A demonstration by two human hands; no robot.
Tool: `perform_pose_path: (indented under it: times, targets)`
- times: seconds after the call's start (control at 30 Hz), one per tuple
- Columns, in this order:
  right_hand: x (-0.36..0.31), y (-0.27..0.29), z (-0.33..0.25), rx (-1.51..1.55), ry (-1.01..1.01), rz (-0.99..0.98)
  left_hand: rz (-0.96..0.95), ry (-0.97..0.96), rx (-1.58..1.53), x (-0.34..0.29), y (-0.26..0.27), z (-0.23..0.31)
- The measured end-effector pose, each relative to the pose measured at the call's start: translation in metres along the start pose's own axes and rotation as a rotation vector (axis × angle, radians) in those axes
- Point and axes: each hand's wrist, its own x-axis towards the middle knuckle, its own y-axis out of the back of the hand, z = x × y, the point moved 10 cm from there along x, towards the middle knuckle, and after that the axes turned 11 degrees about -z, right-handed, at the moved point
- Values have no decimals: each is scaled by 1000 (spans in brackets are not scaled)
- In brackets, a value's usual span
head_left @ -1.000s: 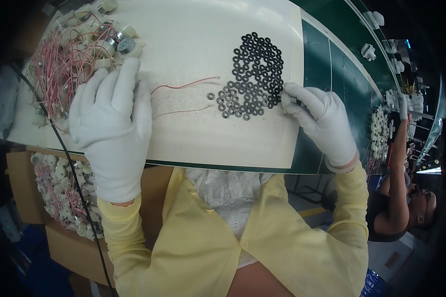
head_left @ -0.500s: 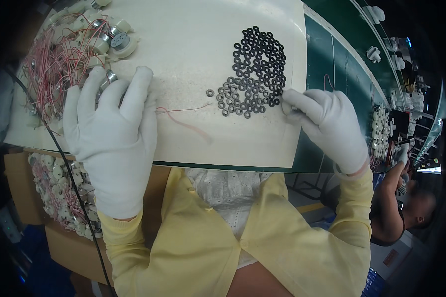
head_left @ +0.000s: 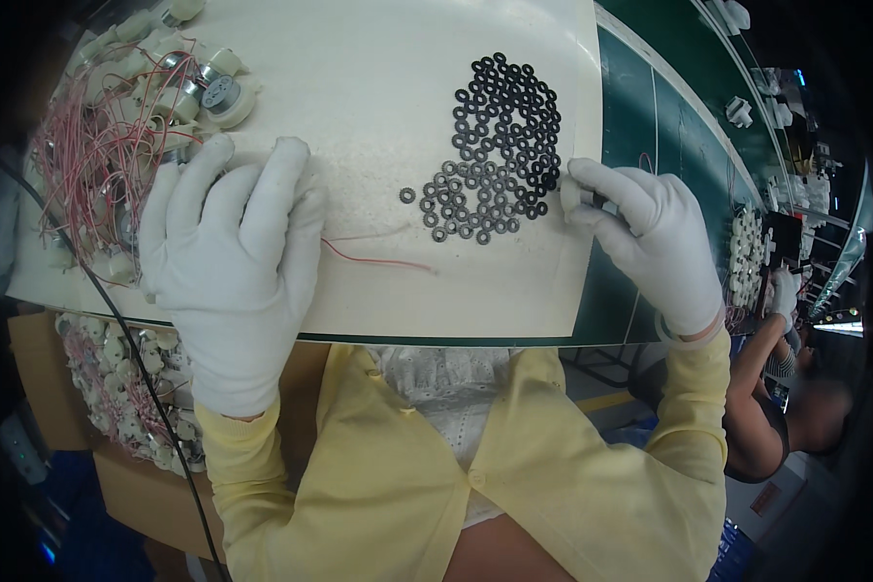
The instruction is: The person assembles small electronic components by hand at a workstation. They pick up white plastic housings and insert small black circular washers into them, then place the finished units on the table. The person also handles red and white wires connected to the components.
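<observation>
Across the upper half of the view lies a white board (head_left: 378, 87), resting on a green bench (head_left: 669, 126) that runs off to the right. On the board's left end sits a heap of small white motors (head_left: 179, 73) tangled in pink wires (head_left: 97, 155); a cardboard box (head_left: 116, 398) of more such parts stands below the board's near edge. Both of the person's hands wear white gloves, with yellow sleeves (head_left: 592, 456) behind them. The left hand (head_left: 233, 262) lies spread and flat, palm down, at the edge of the heap, fingers a little apart; whether anything is gripped beneath it cannot be told. A loose wire (head_left: 373, 260) trails out from under it to the right across the bare board. Compared with a second ago, this hand sits lower and its fingers are less splayed, and the wire now lies shorter and lower on the board. The right hand (head_left: 650, 242) is curled at the board's right edge, thumb and forefinger pinched on a small white part (head_left: 580, 192); it has shifted slightly outward from the washers (head_left: 500, 145). Those black washers lie in a loose cluster at the board's right-centre, just beside the right fingertips, a few strays at the left. At far right, another person's gloved hand (head_left: 781, 291) works at the bench.
</observation>
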Motion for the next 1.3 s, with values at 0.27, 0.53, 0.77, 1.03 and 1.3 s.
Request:
perform_pose_path:
  times: [0.27, 0.53, 0.77, 1.03, 1.3]
  targets:
    - [2, -4, -8, -225, 42, -44, 25, -8, 9, 0, -3, 2]
    - [-8, -1, -4, -145, 16, -59, 11, -4, 18, 3, -2, 2]
    - [3, -5, 2, -102, -32, -16, 20, -15, 11, 1, -2, 2]
    - [-6, -8, -2, -187, -6, -110, 21, -24, 18, -1, -3, 1]
    - [2, -7, -15, -338, 32, -191, 27, -25, 16, 0, -4, 1]
